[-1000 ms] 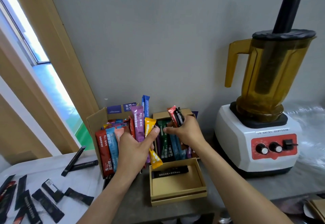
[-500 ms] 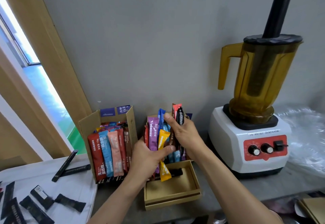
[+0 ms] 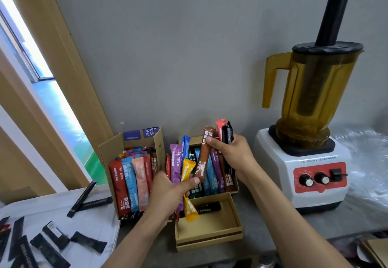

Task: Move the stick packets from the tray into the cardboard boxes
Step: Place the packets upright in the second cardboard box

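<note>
In the head view, a white blender (image 3: 323,175) with an amber jar, a black lid and two round knobs is standing at the right on the grey tabletop (image 3: 262,225). A crumpled clear plastic sheet (image 3: 369,162) is lying beside it. Three cardboard boxes are standing in front of the plain wall (image 3: 189,57). The left cardboard box (image 3: 108,152) and the back cardboard box (image 3: 234,185) are holding upright glossy packets of many colours. The shallow cardboard box (image 3: 210,237) in front is holding one dark packet (image 3: 210,207), lying flat. The left hand (image 3: 168,192) is closing its grip around a bundle of stick packets (image 3: 176,166): purple, blue and yellow ones are showing. The bundle is hiding part of the back box, and the yellow end is hanging over the shallow box and covering the left end of the dark packet. The right hand (image 3: 233,156) is pinching a brown packet (image 3: 204,156) above the back box, with a red one and black ones also in its grip. On the white tray (image 3: 52,206) at the left, flat black packets (image 3: 88,241) are lying scattered. Two are crossing at the far side, and the others are cut off by the frame edge, so I cannot count them.
</note>
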Tool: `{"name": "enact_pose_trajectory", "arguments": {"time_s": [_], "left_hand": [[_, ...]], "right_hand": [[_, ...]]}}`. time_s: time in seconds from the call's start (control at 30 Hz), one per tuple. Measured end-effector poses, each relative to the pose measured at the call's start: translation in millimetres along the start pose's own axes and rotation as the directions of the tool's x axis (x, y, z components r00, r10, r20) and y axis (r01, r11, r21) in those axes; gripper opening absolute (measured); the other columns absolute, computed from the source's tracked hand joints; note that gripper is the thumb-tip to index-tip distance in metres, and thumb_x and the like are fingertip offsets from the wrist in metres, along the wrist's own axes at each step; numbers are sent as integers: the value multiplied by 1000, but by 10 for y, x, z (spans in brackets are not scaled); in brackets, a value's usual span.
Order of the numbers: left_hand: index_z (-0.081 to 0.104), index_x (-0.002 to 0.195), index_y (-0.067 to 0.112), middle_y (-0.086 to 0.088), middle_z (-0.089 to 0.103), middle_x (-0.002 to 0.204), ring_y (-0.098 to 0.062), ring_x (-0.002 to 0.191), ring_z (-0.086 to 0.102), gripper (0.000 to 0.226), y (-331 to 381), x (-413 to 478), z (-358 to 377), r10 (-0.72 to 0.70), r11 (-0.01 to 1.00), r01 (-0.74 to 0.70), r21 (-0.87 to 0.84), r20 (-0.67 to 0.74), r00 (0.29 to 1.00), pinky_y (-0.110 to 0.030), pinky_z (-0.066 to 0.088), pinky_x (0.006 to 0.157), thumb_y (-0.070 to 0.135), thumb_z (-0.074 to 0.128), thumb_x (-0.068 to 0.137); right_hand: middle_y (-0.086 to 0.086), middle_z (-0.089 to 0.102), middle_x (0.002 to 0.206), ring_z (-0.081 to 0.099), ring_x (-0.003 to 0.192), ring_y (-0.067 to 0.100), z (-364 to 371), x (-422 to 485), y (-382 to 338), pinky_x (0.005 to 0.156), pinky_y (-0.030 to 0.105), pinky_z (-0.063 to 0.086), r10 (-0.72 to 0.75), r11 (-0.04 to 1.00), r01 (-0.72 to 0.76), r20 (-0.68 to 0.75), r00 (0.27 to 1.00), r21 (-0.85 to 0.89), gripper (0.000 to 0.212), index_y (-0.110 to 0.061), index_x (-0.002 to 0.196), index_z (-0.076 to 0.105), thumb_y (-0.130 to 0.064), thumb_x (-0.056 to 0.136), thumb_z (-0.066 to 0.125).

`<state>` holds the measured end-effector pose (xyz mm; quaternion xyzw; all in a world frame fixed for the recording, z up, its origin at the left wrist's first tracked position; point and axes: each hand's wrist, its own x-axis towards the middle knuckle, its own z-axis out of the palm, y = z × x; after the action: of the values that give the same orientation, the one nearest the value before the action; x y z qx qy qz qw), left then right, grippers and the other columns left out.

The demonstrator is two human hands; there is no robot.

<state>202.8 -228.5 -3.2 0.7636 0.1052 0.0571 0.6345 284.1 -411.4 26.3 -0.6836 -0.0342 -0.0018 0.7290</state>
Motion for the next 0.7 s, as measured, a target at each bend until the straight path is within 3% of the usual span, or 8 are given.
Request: {"name": "enact_pose_trajectory", "arguments": {"time_s": [0.1, 0.2, 0.3, 0.43, 0.57, 0.63, 0.7], "left_hand": [[74, 101, 19, -7, 78, 84, -11, 65, 72, 24, -25, -13, -89, 31, 999, -30, 14, -54, 998, -27, 57, 62, 25, 86, 81], [76, 103, 21, -1, 78, 82, -10, 67, 71, 20, -44, -39, -178, 63, 998, -64, -7, -64, 996, -25, 55, 63, 23, 83, 84], [77, 103, 23, -2, 80, 89, -12, 68, 71, 19, -29, -58, -195, 72, 997, -73, -21, -43, 996, -26, 57, 65, 22, 83, 85], [77, 101, 18, -6, 77, 77, -10, 63, 70, 22, -18, -13, -107, 54, 997, -58, -42, -74, 996, -33, 62, 69, 30, 83, 84], [72, 99, 12, -7, 72, 71, -13, 64, 70, 21, 57, -1, 7, 43, 992, -47, -114, -38, 998, -37, 64, 71, 28, 80, 87], [69, 90, 12, -6, 71, 69, -17, 66, 72, 19, 106, 6, 82, 52, 987, -61, -151, -66, 996, -38, 63, 72, 28, 79, 88], [68, 78, 13, -5, 70, 66, -22, 71, 74, 23, 150, 65, 148, 72, 973, -105, -207, -161, 984, -37, 62, 72, 29, 80, 88]], "right_hand": [[3, 81, 92, 80, 79, 16, 12, 38, 6, 67, 24, 60, -34, 998, 33, -12, 999, -55, 21, -17, 102, 68, -29, 90, 81], [3, 80, 95, 80, 82, 15, 33, 65, 21, 76, 31, 62, -16, 997, 15, -12, 1000, -78, 25, -17, 105, 67, -32, 90, 80], [8, 81, 93, 81, 82, 21, 55, 59, 19, 83, 41, 64, 39, 998, -38, -34, 999, 43, 25, -12, 107, 68, -28, 92, 79], [18, 80, 96, 80, 88, 31, 72, 1, 4, 82, 45, 66, 105, 978, -105, 10, 994, 179, 27, -4, 113, 65, -17, 93, 77], [23, 79, 101, 79, 84, 32, 7, -53, -32, 84, 48, 65, 147, 926, -129, -23, 989, 355, 25, -6, 115, 61, -14, 95, 73], [21, 79, 98, 78, 79, 25, -51, -97, -73, 82, 43, 65, 159, 904, -151, 13, 987, 400, 19, -6, 113, 60, -11, 96, 70], [16, 78, 87, 74, 68, 16, -127, -154, -81, 66, 30, 62, 156, 921, -179, 94, 983, 345, 16, -4, 109, 62, -9, 95, 69]]}}
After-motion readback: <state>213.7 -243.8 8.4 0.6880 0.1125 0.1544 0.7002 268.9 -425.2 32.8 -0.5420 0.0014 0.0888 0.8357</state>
